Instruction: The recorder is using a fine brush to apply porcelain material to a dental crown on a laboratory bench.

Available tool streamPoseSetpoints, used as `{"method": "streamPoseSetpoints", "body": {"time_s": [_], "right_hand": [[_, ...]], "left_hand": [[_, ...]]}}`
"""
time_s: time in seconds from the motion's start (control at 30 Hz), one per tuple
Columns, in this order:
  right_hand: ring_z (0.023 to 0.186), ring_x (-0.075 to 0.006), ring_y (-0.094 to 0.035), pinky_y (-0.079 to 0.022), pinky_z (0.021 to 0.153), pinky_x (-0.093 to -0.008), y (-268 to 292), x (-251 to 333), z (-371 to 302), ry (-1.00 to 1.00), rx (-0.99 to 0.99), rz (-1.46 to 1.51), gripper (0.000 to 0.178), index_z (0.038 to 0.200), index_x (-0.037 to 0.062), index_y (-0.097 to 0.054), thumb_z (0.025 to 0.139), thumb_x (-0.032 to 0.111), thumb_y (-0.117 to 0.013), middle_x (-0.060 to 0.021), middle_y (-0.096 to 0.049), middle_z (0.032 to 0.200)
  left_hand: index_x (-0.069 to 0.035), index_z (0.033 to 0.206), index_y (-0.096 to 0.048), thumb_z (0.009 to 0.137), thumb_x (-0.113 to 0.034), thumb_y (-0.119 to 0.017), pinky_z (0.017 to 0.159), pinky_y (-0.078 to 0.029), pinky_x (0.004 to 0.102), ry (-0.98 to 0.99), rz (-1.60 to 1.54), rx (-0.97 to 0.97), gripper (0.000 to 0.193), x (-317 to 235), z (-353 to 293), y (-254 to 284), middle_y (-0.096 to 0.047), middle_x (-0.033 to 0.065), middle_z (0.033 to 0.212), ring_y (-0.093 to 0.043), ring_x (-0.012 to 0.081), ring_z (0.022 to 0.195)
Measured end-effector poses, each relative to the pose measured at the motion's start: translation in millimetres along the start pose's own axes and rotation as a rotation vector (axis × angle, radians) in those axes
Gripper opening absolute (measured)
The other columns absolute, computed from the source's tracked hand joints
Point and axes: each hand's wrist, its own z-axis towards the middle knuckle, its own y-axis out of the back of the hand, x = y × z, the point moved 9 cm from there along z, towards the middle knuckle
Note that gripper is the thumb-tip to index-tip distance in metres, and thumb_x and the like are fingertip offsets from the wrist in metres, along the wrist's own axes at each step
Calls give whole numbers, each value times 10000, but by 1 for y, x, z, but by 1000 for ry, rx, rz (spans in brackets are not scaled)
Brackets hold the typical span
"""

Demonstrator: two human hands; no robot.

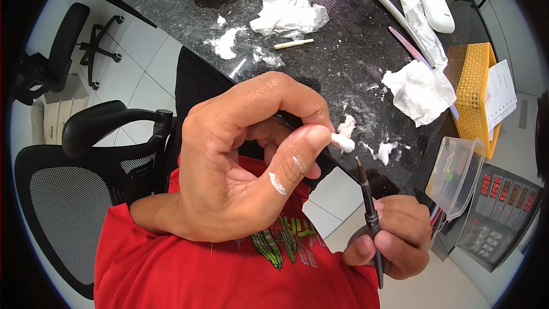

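My left hand [251,154] is closed in a pinch in the middle of the view. Between its thumb and forefinger a small white rounded piece [343,142] sticks out to the right, its other end hidden by the fingertips. White smears mark the thumb. Lower right, my right hand [394,234] is wrapped round a slim dark-handled brush [370,217]. The brush points upward, its pale tip just below and right of the white piece, not touching it. Behind the pinch, a whitish lump [346,125] and smeared white paste [386,151] lie on the black speckled tabletop [349,63].
Crumpled white tissues [289,6] and another tissue [420,91] lie on the table, with white powder [226,43] and a short pale stick [294,43]. At right stand a yellow basket [474,91], a clear plastic box [457,177] and a keypad unit [497,217]. A black chair [86,194] is at left.
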Motion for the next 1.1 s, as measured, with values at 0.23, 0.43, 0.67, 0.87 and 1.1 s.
{"method": "streamPoseSetpoints", "body": {"time_s": [0.23,0.43,0.67,0.87,1.1], "right_hand": [[651,-198,-529,-503,515,-303,-3,-1,3,-54,87,-23,252,993,16,-488,813,96,-646,-117,-545,774],[649,-199,-540,-502,512,-298,-4,0,2,-32,64,-20,265,995,12,-485,821,116,-655,-124,-550,778],[649,-201,-545,-503,513,-298,-4,0,2,-29,89,-15,260,996,12,-485,821,110,-651,-126,-553,788],[656,-202,-543,-502,520,-297,-2,-2,0,-28,71,2,259,1007,9,-499,816,100,-647,-118,-549,776],[658,-202,-543,-497,521,-291,-2,-2,3,-26,114,22,259,1005,6,-506,811,99,-650,-113,-548,775]], "left_hand": [[64,911,-507,903,-72,-517,546,-522,218,-9,-26,-9,137,0,1,-1,-555,179,887,-589,138,628],[65,913,-508,904,-68,-514,542,-520,215,-7,-26,-3,133,0,0,0,-554,181,892,-591,140,634],[68,916,-509,904,-70,-515,542,-519,215,-5,-29,6,138,-1,0,0,-554,182,895,-593,139,635],[64,913,-508,904,-74,-519,542,-517,217,8,-48,6,139,1,0,-1,-557,180,891,-594,140,630],[60,911,-508,902,-74,-523,547,-517,220,15,-41,12,135,1,0,0,-558,179,888,-593,139,628]]}}
